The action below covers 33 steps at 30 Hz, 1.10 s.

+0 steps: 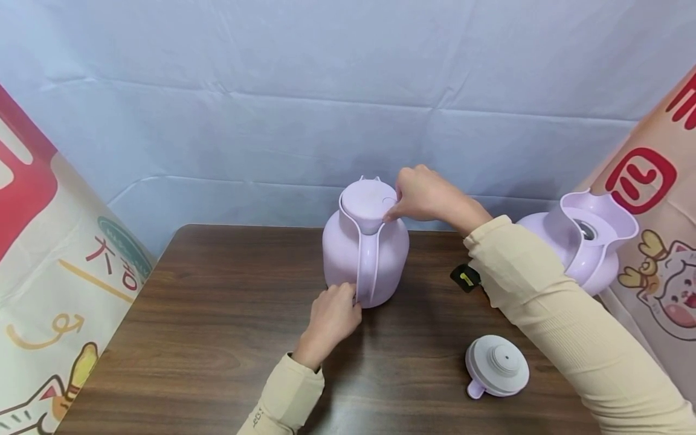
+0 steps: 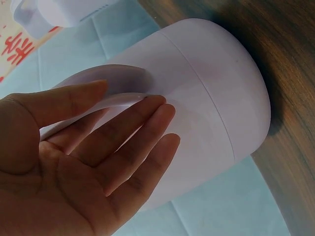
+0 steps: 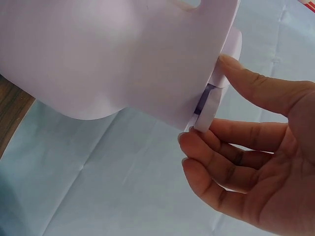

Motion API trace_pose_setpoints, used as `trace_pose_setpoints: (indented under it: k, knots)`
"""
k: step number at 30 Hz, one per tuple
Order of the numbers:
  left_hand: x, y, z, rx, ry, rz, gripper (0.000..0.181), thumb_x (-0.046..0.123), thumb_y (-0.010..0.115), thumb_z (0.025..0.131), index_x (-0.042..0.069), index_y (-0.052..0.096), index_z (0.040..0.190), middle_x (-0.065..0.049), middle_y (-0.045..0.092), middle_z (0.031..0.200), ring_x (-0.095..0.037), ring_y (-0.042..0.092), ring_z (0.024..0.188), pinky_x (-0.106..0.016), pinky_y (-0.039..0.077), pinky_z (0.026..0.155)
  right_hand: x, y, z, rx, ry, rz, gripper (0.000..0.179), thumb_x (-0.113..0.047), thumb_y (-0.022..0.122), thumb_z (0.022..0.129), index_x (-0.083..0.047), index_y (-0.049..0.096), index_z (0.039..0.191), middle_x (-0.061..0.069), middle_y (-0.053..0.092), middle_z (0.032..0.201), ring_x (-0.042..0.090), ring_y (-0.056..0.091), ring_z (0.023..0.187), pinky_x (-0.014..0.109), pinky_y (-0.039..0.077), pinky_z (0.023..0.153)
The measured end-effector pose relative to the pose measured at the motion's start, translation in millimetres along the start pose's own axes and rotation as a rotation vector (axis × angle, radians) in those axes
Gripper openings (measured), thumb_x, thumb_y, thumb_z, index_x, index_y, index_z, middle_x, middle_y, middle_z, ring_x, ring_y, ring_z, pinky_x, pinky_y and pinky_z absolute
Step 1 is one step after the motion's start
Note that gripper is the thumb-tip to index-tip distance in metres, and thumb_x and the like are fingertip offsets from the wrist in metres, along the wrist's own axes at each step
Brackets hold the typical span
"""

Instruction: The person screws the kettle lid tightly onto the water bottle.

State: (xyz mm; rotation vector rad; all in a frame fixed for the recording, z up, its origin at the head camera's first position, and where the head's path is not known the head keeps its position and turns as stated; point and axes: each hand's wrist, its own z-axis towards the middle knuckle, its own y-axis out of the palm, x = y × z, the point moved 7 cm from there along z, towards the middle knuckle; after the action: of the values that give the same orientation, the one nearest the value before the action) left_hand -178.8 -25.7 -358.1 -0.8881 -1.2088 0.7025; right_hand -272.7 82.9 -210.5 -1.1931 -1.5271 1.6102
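A lilac vacuum jug [image 1: 338,251] stands upright on the table, its handle [image 1: 369,260] facing me. My left hand [image 1: 335,314] is at the lower end of this handle; in the left wrist view the thumb lies on one side and the index finger on the other, the remaining fingers reaching toward the body. On top sits a round lilac lid [image 1: 367,198], seated within the jug's collar. My right hand [image 1: 426,194] pinches the lid's right edge; the right wrist view shows the thumb [image 3: 256,88] near the rim and curled fingers at the lid's raised tab [image 3: 209,110].
A second lilac jug [image 1: 595,260], lidless, stands at the right, partly behind my right sleeve. A grey-and-lilac stopper [image 1: 497,365] lies on the brown table [image 1: 228,338] at the front right. Near my right forearm is a black tag [image 1: 465,278]. A pale cloth hangs behind.
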Motion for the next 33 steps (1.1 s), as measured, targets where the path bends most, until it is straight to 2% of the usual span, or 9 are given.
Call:
trace_pose_setpoints:
  k: [6,12,23,33]
  knots:
    - [0.0,0.3,0.4,-0.005,-0.001,0.009,0.023,0.007,0.063,0.077,0.011,0.048,0.06,-0.003,0.05,0.057,-0.028,0.055,0.054,-0.038,0.039,0.045,-0.8,-0.3,0.0,-0.002,0.01,-0.003,0.028,-0.025,0.076,0.07,-0.004,0.061,0.059,0.003,0.053,0.058,0.02,0.046,0.059,0.032,0.038,0.056]
    - [0.2,0.6,0.6,0.003,0.004,0.014,0.021,0.007,0.064,0.077,0.01,0.05,0.061,-0.004,0.051,0.058,-0.03,0.056,0.055,-0.039,0.04,0.046,-2.5,-0.1,0.2,0.004,0.009,-0.006,0.033,-0.024,0.077,0.07,-0.005,0.055,0.055,0.001,0.044,0.054,0.017,0.04,0.056,0.029,0.035,0.053]
    - [1.5,1.7,0.4,-0.007,0.004,0.016,0.018,0.007,0.064,0.077,0.009,0.053,0.063,-0.005,0.054,0.059,-0.028,0.056,0.055,-0.038,0.041,0.046,-5.1,1.6,0.0,0.011,0.014,-0.022,0.038,-0.025,0.078,0.07,-0.006,0.048,0.054,0.001,0.035,0.055,0.016,0.035,0.053,0.028,0.032,0.051]
    - [4.6,2.0,-0.6,0.022,0.011,0.051,0.015,0.008,0.065,0.075,0.009,0.055,0.064,-0.011,0.061,0.065,-0.034,0.06,0.06,-0.042,0.043,0.048,-8.3,3.2,1.0,0.041,0.021,-0.044,0.039,-0.028,0.079,0.068,-0.006,0.049,0.057,0.006,0.04,0.064,0.021,0.042,0.059,0.034,0.039,0.058]
